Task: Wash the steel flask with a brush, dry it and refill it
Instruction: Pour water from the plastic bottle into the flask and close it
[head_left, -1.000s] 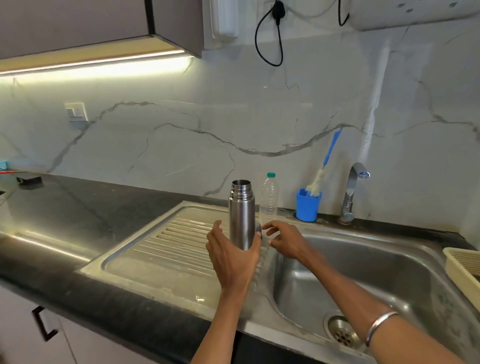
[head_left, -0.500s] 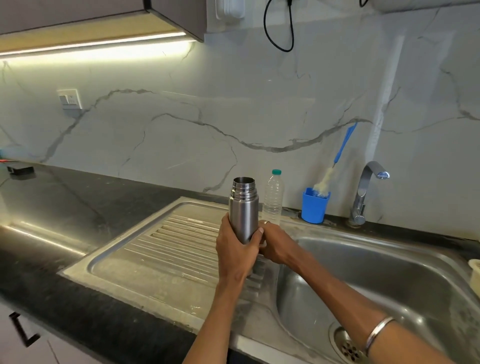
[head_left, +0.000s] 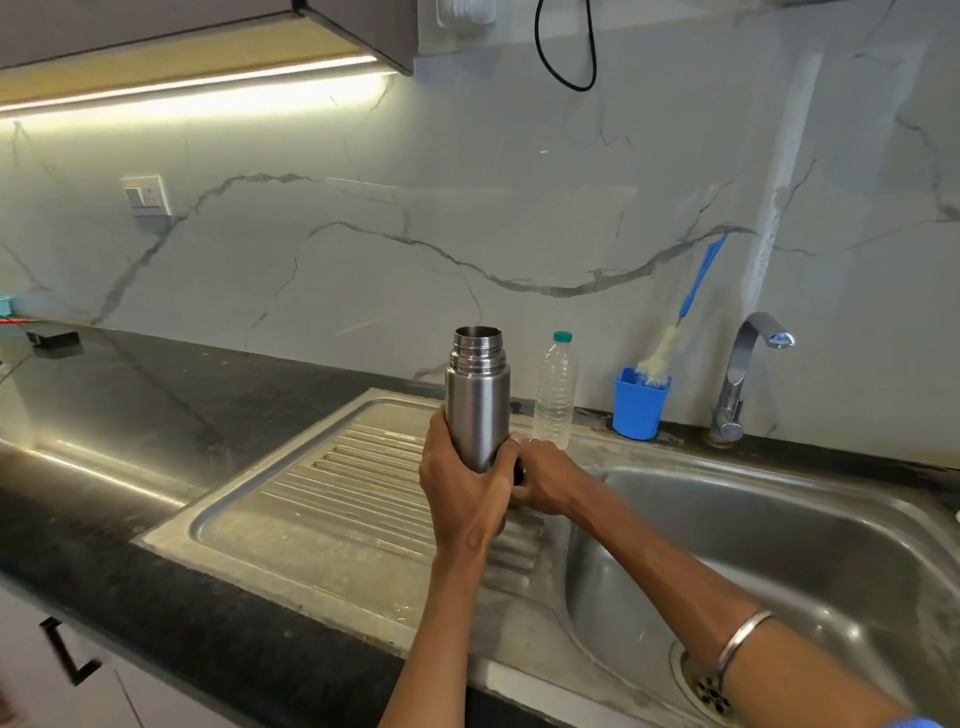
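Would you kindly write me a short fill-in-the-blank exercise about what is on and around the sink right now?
1. The left hand grips the steel flask, whose mouth is ____ with no cap on it.
2. The brush stands in a ____ holder.
3. The plastic bottle has a ____ cap.
4. The tap is ____ of the holder in the picture.

Missing words: open; blue; green; right
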